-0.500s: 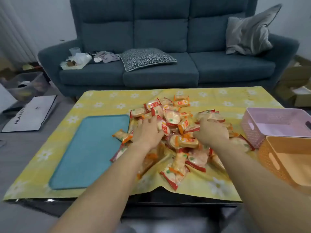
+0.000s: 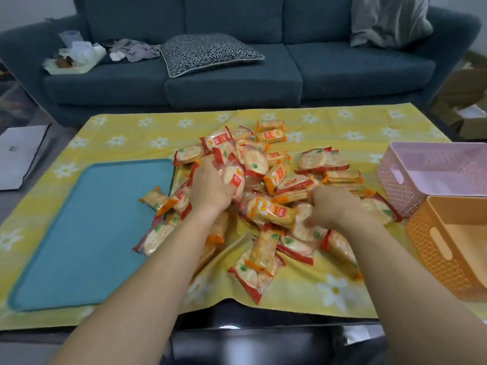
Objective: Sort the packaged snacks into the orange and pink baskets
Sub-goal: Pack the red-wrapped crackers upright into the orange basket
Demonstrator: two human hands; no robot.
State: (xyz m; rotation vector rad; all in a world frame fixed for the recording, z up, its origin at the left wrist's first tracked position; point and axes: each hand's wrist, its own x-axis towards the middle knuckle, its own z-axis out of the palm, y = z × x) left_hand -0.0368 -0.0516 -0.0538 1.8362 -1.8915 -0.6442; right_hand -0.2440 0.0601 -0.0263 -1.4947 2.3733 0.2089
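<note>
A heap of packaged snacks (image 2: 271, 180), rice crackers in red-edged and orange-edged wrappers, lies in the middle of the yellow flowered cloth (image 2: 126, 133). My left hand (image 2: 210, 188) rests on the heap's left side with its fingers curled around a red-labelled packet (image 2: 234, 177). My right hand (image 2: 334, 206) is on the heap's right side, fingers closed on a round cracker packet (image 2: 305, 225). The pink basket (image 2: 411, 180) stands at the right, and the orange basket (image 2: 432, 233) stands just in front of it. Nothing shows inside either basket.
A flat teal tray (image 2: 87, 230) lies on the cloth left of the heap, with a few packets overlapping its right edge. A dark blue sofa (image 2: 237, 83) with cushions stands behind the table. Cardboard boxes (image 2: 469, 101) sit at the far right.
Both hands have closed on packets in the heap; the right hand has shifted slightly nearer and lower. The camera has tilted down closer to the table.
</note>
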